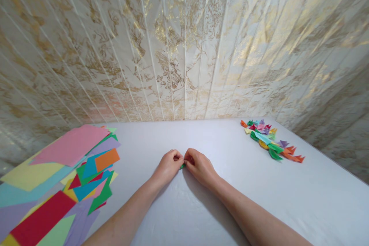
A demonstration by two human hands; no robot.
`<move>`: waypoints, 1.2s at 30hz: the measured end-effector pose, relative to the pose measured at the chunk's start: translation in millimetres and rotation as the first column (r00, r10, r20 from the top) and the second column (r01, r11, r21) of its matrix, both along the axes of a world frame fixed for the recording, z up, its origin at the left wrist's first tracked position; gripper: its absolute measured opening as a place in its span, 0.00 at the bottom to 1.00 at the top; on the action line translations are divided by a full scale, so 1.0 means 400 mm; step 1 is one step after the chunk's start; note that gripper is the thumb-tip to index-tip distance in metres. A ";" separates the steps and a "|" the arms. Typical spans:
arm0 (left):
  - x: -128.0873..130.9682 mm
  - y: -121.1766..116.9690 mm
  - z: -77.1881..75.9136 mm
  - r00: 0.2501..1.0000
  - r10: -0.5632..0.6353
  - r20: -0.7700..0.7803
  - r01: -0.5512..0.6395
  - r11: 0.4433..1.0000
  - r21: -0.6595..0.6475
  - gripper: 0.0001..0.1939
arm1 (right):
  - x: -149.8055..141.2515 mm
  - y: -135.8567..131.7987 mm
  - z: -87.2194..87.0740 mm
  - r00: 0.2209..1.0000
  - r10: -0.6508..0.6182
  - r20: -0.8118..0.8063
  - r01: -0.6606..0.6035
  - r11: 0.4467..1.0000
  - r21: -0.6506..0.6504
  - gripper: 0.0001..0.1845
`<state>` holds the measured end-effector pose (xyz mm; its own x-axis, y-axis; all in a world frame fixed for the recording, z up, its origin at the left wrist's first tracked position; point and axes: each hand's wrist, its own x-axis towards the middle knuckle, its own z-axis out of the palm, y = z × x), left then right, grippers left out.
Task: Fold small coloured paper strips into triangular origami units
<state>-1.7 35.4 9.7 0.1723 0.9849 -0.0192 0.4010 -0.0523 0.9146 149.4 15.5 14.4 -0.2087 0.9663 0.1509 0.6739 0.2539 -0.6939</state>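
Note:
My left hand (pixel 170 163) and my right hand (pixel 198 164) meet over the middle of the white table (pixel 150 138). Between their fingertips is a small piece of green paper (pixel 182 166), mostly covered by the fingers. Thumb and forefinger of each hand are pinched together on it. How the paper is folded cannot be made out.
At the left lies a heap of coloured paper sheets, with a pink sheet (pixel 76 144), a red sheet (pixel 43 219) and an orange piece (pixel 107 160) on top. Folded paper figures (pixel 263 138) in many colours cluster at the back right. A gold-patterned curtain (pixel 173 46) hangs behind the table.

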 end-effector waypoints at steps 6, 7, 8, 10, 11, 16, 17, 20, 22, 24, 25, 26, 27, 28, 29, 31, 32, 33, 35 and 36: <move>-0.003 0.003 0.003 1.000 -0.009 0.018 0.009 1.000 -0.004 0.05 | -0.001 -0.001 -0.001 1.000 0.001 0.015 -0.001 1.000 0.011 0.05; -0.004 0.002 0.004 1.000 -0.008 0.021 0.008 1.000 -0.009 0.05 | -0.001 -0.001 -0.001 1.000 0.001 0.017 -0.001 1.000 0.012 0.05; -0.004 0.002 0.005 1.000 -0.007 0.023 0.007 1.000 -0.015 0.05 | -0.001 -0.002 -0.001 1.000 0.001 0.018 -0.001 1.000 0.012 0.05; -0.005 0.002 0.006 1.000 -0.008 0.026 0.008 1.000 -0.021 0.06 | -0.001 -0.002 0.000 1.000 0.002 0.016 -0.003 1.000 0.011 0.05; -0.005 0.002 0.006 1.000 -0.009 0.027 0.009 1.000 -0.021 0.06 | -0.001 -0.003 0.000 1.000 0.004 0.016 -0.004 1.000 0.011 0.05; -0.004 0.003 0.003 0.999 0.005 0.044 -0.004 1.000 -0.023 0.05 | -0.002 -0.003 0.001 1.000 -0.002 0.013 0.002 1.000 0.012 0.05; -0.004 0.003 0.002 0.999 0.011 0.050 -0.010 0.999 -0.031 0.05 | -0.002 -0.003 0.001 1.000 -0.004 0.014 0.004 1.000 0.010 0.05; -0.003 0.003 0.000 0.998 0.020 0.066 -0.017 0.998 -0.056 0.05 | -0.002 -0.003 0.004 1.000 -0.005 0.016 0.005 1.000 0.002 0.04; -0.003 0.003 0.000 0.997 0.017 0.070 -0.013 0.998 -0.063 0.05 | -0.002 -0.003 0.007 1.000 0.001 0.018 -0.001 1.000 0.001 0.04; -0.002 0.002 0.000 0.997 0.017 0.074 -0.013 0.998 -0.066 0.04 | -0.002 -0.004 0.009 1.000 0.003 0.021 -0.003 1.000 0.003 0.04; -0.002 0.001 0.000 0.997 0.019 0.074 -0.015 0.998 -0.067 0.04 | -0.003 -0.004 0.010 1.000 0.005 0.024 -0.005 1.000 0.004 0.04; -0.003 0.000 0.000 0.997 0.022 0.070 -0.017 0.998 -0.067 0.04 | -0.003 -0.005 0.011 1.000 0.006 0.026 -0.006 1.000 0.007 0.04; -0.003 0.000 0.000 0.998 0.025 0.065 -0.021 0.998 -0.063 0.04 | -0.003 -0.005 0.011 1.000 0.008 0.028 -0.008 1.000 0.012 0.05; -0.003 0.000 0.000 0.998 0.026 0.058 -0.023 0.998 -0.056 0.04 | -0.003 -0.006 0.011 0.999 0.009 0.031 -0.009 1.000 0.017 0.05; -0.003 0.000 0.000 0.998 0.025 0.050 -0.023 0.998 -0.050 0.03 | -0.003 -0.007 0.011 0.999 0.010 0.036 -0.011 1.000 0.021 0.05; -0.003 0.000 0.000 0.999 0.022 0.037 -0.020 0.999 -0.046 0.04 | -0.003 -0.009 0.011 0.999 0.009 0.046 -0.010 1.000 0.025 0.06; -0.003 0.001 0.000 0.999 0.021 0.034 -0.019 0.998 -0.052 0.04 | -0.003 -0.009 0.011 0.999 0.006 0.051 -0.008 1.000 0.029 0.06; -0.003 0.001 0.000 0.999 0.022 0.033 -0.020 0.998 -0.061 0.03 | -0.003 -0.009 0.011 0.998 0.007 0.057 -0.009 0.999 0.033 0.06; -0.002 0.001 0.002 0.999 0.027 0.035 -0.024 0.996 -0.082 0.04 | -0.003 -0.009 0.010 0.998 0.011 0.067 -0.014 0.999 0.046 0.06; -0.002 0.001 0.004 0.999 0.029 0.041 -0.025 0.996 -0.090 0.04 | -0.003 -0.009 0.009 0.997 0.014 0.072 -0.018 0.998 0.054 0.06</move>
<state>-2.5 35.7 11.2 0.1478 0.9839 -0.1004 0.3626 0.0406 0.9311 148.2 12.1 18.2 -0.2358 0.9536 0.1872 0.7170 0.3007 -0.6289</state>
